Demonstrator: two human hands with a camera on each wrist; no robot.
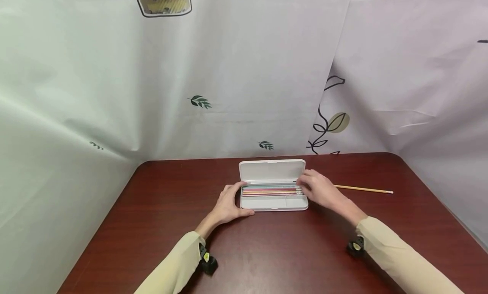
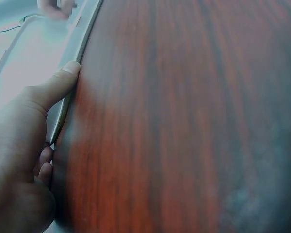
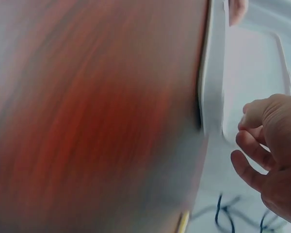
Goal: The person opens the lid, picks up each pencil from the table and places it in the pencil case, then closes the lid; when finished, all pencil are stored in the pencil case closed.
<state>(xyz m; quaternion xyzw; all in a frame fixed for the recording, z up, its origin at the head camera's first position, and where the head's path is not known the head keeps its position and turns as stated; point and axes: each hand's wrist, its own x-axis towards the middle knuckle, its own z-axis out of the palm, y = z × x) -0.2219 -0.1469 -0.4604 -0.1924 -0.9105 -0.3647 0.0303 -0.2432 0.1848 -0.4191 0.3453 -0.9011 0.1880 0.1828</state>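
A white pencil case (image 1: 263, 204) lies on the table with its lid (image 1: 272, 171) raised at the back. Inside, several colored pencils (image 1: 268, 191) lie side by side, their eraser ends to the right. My left hand (image 1: 225, 204) grips the left end of the case, thumb along the front edge and fingers toward the back corner. Over the right end, my right hand (image 1: 318, 187) has bent fingers at the eraser ends; the right wrist view shows its thumb and index tips together. I cannot tell whether a pencil is between them.
A single yellow pencil (image 1: 364, 189) lies on the table to the right of the case, eraser pointing right. The dark red-brown table (image 1: 267, 251) ends at a white printed cloth (image 1: 244, 73) hung behind and at the sides.
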